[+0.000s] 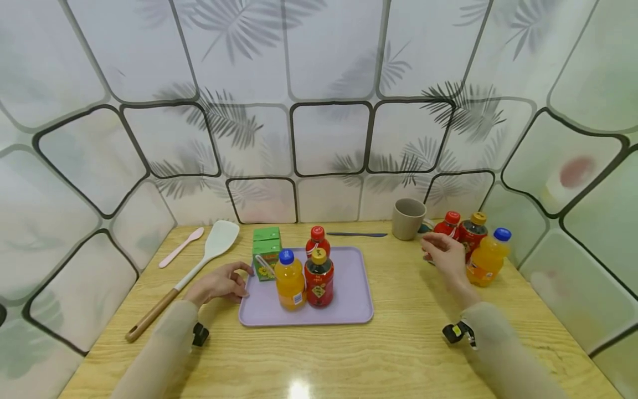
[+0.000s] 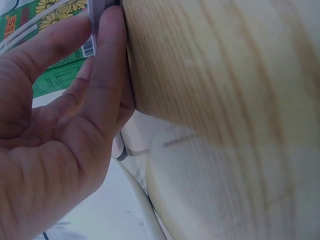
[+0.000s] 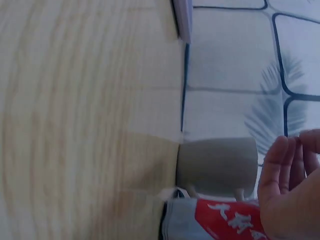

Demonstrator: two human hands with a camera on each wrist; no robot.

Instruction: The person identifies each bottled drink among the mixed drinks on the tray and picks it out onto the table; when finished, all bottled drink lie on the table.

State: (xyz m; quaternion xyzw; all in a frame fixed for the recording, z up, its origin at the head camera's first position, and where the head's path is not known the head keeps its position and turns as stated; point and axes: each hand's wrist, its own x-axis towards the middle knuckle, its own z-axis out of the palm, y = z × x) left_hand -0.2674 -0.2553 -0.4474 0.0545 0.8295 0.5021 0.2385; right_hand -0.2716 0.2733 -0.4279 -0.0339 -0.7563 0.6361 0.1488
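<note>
My left hand (image 1: 221,284) pinches the left rim of a lilac tray (image 1: 349,313); in the left wrist view, thumb and fingers meet at the rim. The tray bears green drink cartons (image 1: 267,246), an orange juice bottle (image 1: 290,282) with a blue cap, a dark drink bottle (image 1: 319,280) with a yellow cap, and a red-capped bottle (image 1: 317,242). My right hand (image 1: 445,255) hovers with fingers loosely bent and nothing in them. Nearest to it are a grey-beige cup (image 1: 408,219) and a second red-capped bottle (image 1: 447,223), partly hidden.
Right of my right hand stand another dark bottle (image 1: 473,233) and orange juice bottle (image 1: 488,257). Behind the tray lies a blue-grey knife (image 1: 356,234). At left lie a white turner (image 1: 219,241) with a wooden handle and a pink spoon (image 1: 181,247). Patterned curtain-like walls surround the table.
</note>
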